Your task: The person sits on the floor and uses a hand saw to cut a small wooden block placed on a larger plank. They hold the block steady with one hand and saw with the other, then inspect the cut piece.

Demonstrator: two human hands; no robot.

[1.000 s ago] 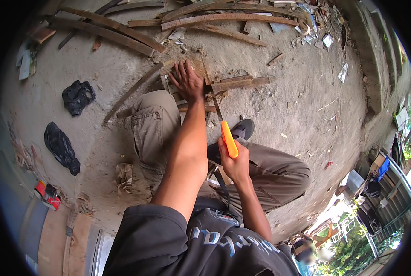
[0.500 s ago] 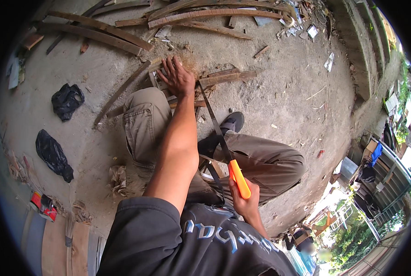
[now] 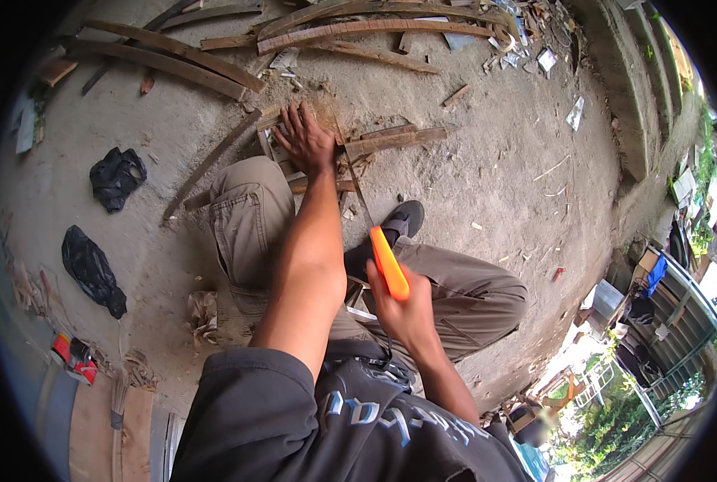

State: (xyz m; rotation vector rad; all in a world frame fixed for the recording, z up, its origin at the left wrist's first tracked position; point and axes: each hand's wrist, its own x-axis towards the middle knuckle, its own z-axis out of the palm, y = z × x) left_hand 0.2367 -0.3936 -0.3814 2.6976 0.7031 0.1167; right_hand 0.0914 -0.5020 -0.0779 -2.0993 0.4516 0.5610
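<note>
My right hand is wrapped round the orange handle of a handsaw. The saw's dark, narrow blade runs away from me to a wooden board, just right of my left hand. My left hand lies flat with its fingers spread, pressing on wood at the board's left end. Under and around that hand is a low wooden frame, partly hidden by my hand and knee. Reddish-brown sawdust is scattered on the ground beyond my fingers.
Several wooden planks lie across the far ground, and another strip leans by my left knee. Two black plastic bags rest at the left. Concrete steps rise at the far right. A sandalled foot stands near the blade.
My right hand has pushed the saw forward, away from me, so less blade shows between the handle and the board. My left hand stays on the wood, almost unmoved.
</note>
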